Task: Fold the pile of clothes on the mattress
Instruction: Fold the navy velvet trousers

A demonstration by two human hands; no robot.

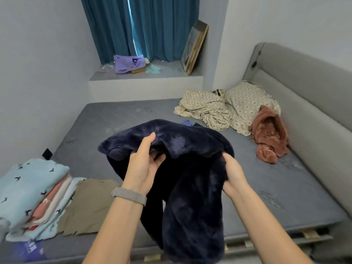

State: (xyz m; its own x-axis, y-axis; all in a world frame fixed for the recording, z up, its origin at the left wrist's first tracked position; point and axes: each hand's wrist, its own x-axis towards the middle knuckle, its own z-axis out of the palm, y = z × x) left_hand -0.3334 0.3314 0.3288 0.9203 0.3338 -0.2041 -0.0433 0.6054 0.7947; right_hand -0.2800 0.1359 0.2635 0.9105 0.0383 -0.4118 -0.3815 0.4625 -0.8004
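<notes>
No writing here can be read: the pink garment (50, 201) in the folded stack shows a scrap of white lettering, and the purple bag (31, 248) at the mattress (118, 119) corner carries white print, both too blurred to make out.

You hold one dark navy fleece garment (182, 168) up over the mattress with both hands. Your left hand (144, 164), with a mesh watch band (130, 195) on its wrist, has the thumb on top of the upper edge and the fingers curled beneath it. Your right hand (232, 174) grips a bunched fold on the garment's right side, its fingertips buried in the pile. The rest of the fleece hangs down between your forearms.

At your left stands one stack of folded clothes (32, 197), topped by a light blue bird-print piece, with one olive garment (89, 204) lying flat beside it. Near the headboard (304, 82) lie two floral-print pieces (224, 109) and one rust-brown fleece garment (268, 134), all unfolded.
</notes>
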